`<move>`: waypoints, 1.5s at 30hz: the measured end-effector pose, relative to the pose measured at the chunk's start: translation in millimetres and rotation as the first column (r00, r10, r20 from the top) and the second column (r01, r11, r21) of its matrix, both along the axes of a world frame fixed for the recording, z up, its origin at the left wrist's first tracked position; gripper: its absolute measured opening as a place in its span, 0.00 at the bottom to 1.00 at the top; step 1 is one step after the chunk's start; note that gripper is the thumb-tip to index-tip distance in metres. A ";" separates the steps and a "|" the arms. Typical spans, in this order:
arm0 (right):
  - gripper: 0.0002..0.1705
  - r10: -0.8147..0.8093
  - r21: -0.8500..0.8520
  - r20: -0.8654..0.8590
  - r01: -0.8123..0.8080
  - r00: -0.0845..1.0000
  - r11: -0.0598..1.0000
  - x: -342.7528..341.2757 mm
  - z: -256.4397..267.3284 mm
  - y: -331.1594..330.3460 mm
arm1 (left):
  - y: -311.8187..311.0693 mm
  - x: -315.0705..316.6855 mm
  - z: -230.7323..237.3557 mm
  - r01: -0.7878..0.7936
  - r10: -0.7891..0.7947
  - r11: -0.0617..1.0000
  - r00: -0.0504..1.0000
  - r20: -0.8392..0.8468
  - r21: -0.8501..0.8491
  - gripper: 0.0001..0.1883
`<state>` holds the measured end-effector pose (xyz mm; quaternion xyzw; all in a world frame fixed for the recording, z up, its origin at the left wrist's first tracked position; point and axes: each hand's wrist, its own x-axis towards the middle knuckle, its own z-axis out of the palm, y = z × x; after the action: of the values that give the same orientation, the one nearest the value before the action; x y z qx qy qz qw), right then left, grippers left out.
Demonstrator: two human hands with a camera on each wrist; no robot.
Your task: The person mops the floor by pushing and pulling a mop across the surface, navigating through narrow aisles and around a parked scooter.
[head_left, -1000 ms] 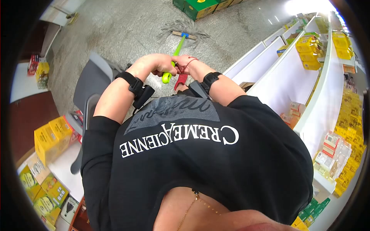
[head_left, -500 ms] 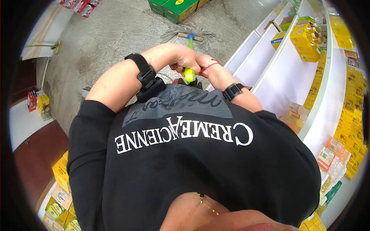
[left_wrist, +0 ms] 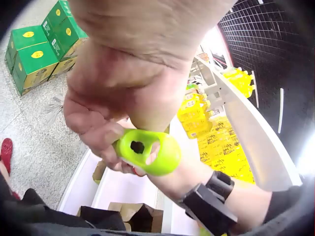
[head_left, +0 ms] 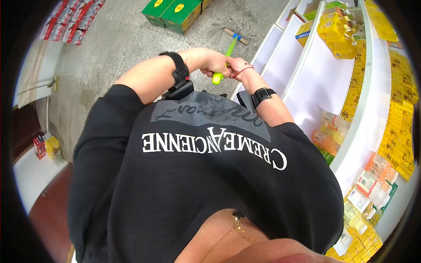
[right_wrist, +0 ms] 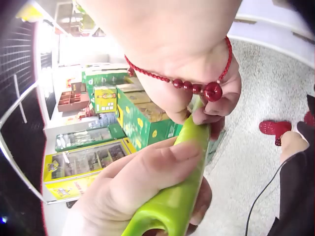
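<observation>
A mop with a bright green handle (head_left: 231,47) slants down and away from the body. Its grey string head (head_left: 220,27), joined by a blue clamp and a wooden bar, lies spread on the floor. My left hand (head_left: 214,62) grips the handle near its top, thumb laid along it in the right wrist view. Just below, my right hand (head_left: 238,67), with a red beaded bracelet (right_wrist: 212,91), curls its fingers round the same handle. The hollow, looped handle end (left_wrist: 169,153) sticks out past the left hand in the left wrist view.
White shelves (head_left: 322,83) with yellow bottles (head_left: 335,41) run along the right. Green boxes (head_left: 180,17) stand on the grey floor (head_left: 118,39) ahead. Red packs (head_left: 72,19) are stacked at the far left. A red shoe (right_wrist: 275,129) shows below.
The mop head has moved right in view, closer to the shelves, and the handle now tilts that way. The view has turned, bringing in red packs at the left. Both hands keep their grip.
</observation>
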<state>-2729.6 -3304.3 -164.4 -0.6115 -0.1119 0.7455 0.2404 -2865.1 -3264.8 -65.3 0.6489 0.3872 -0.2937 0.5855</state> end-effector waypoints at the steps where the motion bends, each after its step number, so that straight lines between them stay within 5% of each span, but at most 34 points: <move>1: 0.11 -0.009 0.006 0.002 0.009 1.000 1.000 6.1 -10.5 14.7 | 9.6 5.8 -18.7 -0.038 0.038 0.999 0.999 0.018 0.014 0.08; 7: 0.14 0.178 -0.083 0.259 -0.162 0.949 0.983 43.9 -46.7 131.5 | 99.0 35.5 -56.6 -0.298 0.289 0.954 0.940 0.183 0.024 0.13; 13: 0.15 0.063 0.070 0.441 -0.104 0.895 0.992 67.6 -47.4 235.1 | 207.8 70.3 -80.1 -0.436 0.464 0.880 0.872 0.153 -0.187 0.11; 19: 0.20 0.014 0.061 0.365 -0.039 0.931 0.997 125.0 -16.0 283.4 | 274.3 140.1 -87.3 -0.343 0.397 0.902 0.897 0.195 -0.262 0.10; 23: 0.15 -0.003 0.093 0.318 -0.028 0.948 0.995 183.3 -41.4 324.3 | 317.8 188.4 -68.0 -0.281 0.299 0.953 0.935 0.189 -0.115 0.11; 25: 0.16 0.190 0.359 0.516 -0.412 0.836 0.838 216.1 -56.4 349.0 | 342.1 215.3 -69.0 -0.238 0.259 0.963 0.947 0.191 -0.126 0.11; 26: 0.14 -0.012 0.138 0.289 -0.029 0.957 0.990 229.1 -65.2 366.4 | 360.6 233.9 -83.2 -0.200 0.219 0.971 0.963 0.157 -0.129 0.11; 31: 0.13 0.017 0.152 0.300 -0.065 0.954 0.986 301.2 -33.6 445.2 | 444.4 306.7 -76.4 -0.219 0.251 0.959 0.950 0.184 -0.178 0.12; 33: 0.12 0.273 0.225 0.506 -0.431 0.818 0.874 328.1 -29.2 477.2 | 469.4 329.3 -58.7 -0.279 0.300 0.949 0.942 0.152 -0.145 0.12; 34: 0.12 0.393 0.114 0.504 -0.511 0.769 0.852 338.2 -16.3 489.8 | 477.7 337.5 -61.8 -0.326 0.354 0.930 0.918 0.181 -0.169 0.13; 35: 0.12 0.402 0.107 0.502 -0.516 0.766 0.850 343.4 -15.4 498.1 | 486.2 342.4 -60.7 -0.331 0.361 0.927 0.915 0.179 -0.177 0.13; 37: 0.12 0.155 0.044 0.373 -0.184 0.915 0.982 348.5 -16.1 517.5 | 504.6 347.9 -51.3 -0.313 0.346 0.932 0.920 0.186 -0.185 0.13; 38: 0.12 0.310 0.144 0.462 -0.415 0.831 0.898 360.0 -28.6 524.6 | 513.8 355.4 -62.8 -0.315 0.346 0.929 0.925 0.158 -0.193 0.12; 39: 0.12 0.317 0.147 0.464 -0.424 0.828 0.893 365.5 -27.9 536.3 | 525.1 361.6 -63.7 -0.324 0.355 0.927 0.921 0.160 -0.190 0.12; 41: 0.12 0.116 0.130 0.319 -0.165 0.940 0.978 375.7 -29.4 551.8 | 543.0 376.3 -66.8 -0.295 0.325 0.935 0.935 0.141 -0.195 0.11; 42: 0.12 0.323 0.218 0.496 -0.476 0.806 0.852 389.9 -34.0 564.8 | 554.4 383.5 -68.2 -0.289 0.330 0.928 0.931 0.155 -0.236 0.11; 45: 0.13 0.257 0.237 0.507 -0.419 0.823 0.876 417.8 -48.2 603.3 | 595.6 408.7 -73.2 -0.280 0.322 0.932 0.931 0.174 -0.229 0.12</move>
<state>-2311.7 -2701.0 -212.6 -0.6898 -0.3999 0.5791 0.1699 -2456.4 -2669.2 -138.5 0.5466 0.3875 -0.1678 0.7231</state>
